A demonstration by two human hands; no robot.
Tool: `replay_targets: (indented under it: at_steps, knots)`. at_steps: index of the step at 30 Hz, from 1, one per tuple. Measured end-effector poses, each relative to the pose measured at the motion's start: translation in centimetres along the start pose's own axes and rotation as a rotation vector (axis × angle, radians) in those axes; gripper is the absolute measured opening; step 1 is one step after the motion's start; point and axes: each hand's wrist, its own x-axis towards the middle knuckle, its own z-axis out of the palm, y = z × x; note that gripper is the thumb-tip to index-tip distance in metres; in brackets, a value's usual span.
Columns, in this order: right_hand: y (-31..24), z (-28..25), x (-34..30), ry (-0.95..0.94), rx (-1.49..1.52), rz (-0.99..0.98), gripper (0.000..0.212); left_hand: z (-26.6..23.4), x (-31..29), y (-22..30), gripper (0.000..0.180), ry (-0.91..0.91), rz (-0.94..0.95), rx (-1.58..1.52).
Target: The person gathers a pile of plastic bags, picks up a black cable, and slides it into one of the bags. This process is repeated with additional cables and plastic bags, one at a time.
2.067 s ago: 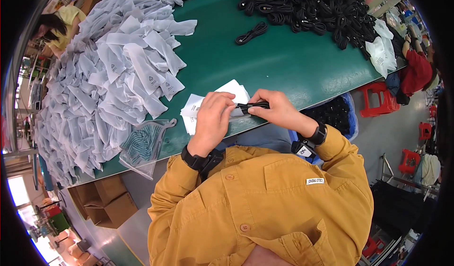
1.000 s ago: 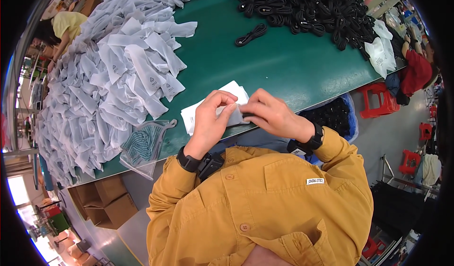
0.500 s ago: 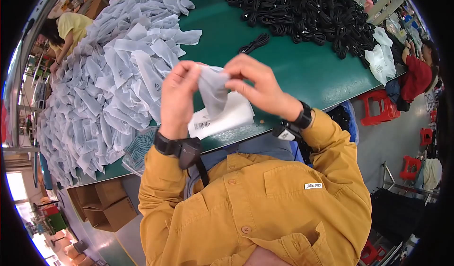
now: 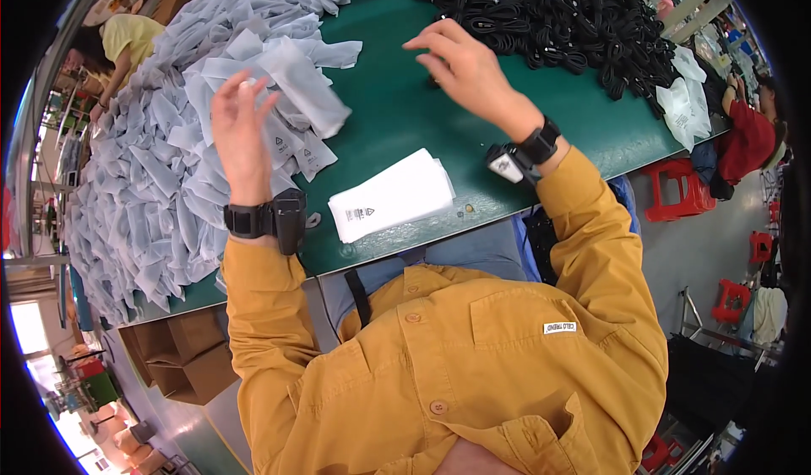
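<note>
My left hand [image 4: 243, 133] is over the near right side of a large heap of filled, frosted plastic bags [image 4: 160, 171], its fingers apart and holding nothing. Just right of its fingertips, a filled frosted bag [image 4: 308, 86] lies on or just above the heap's edge; which of the two I cannot tell. My right hand [image 4: 465, 70] is stretched over the green table with open fingers. Beneath it a dark bit of a coiled black cable [image 4: 433, 81] peeks out, mostly hidden. A stack of flat white bags [image 4: 393, 196] lies near the table's front edge.
Bundled black cables [image 4: 541, 19] form a big pile at the far right of the green table [image 4: 372, 129]. White plastic bags [image 4: 683, 99] hang at its right corner. Red stools [image 4: 676, 192] stand on the floor at right, cardboard boxes [image 4: 190, 357] below left. Two other people work nearby.
The frosted bag held between both hands has left them and is now at the heap's edge. My left hand moved left over the heap; my right hand moved away toward the lone cable.
</note>
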Motion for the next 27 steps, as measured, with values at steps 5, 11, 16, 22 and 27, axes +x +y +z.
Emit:
replay_targets:
  at_steps: [5, 11, 16, 22, 27]
  knots:
    - [9.1, -1.2, -6.0, -0.243, -0.753, -0.107, 0.038, 1.6, -6.4, -1.2, 0.022, -0.248, 0.241, 0.719]
    - [4.7, -1.0, -7.6, -0.438, -0.715, 0.135, 0.037, 7.2, -13.6, -5.7, 0.010, -0.587, 0.260, 0.702]
    - [0.5, -1.2, -9.5, -0.257, 0.062, 0.549, 0.030, 7.9, -14.1, -7.3, 0.008, -0.604, 0.309, 0.821]
    - [-3.6, -2.8, -12.3, -0.276, 0.553, 0.796, 0.028, 7.3, -13.6, -7.7, 0.007, -0.555, 0.109, 0.654]
    - [-5.3, -3.6, -13.9, -0.204, 0.203, 0.347, 0.035, 6.7, -13.4, -7.6, 0.006, -0.494, -0.282, 0.467]
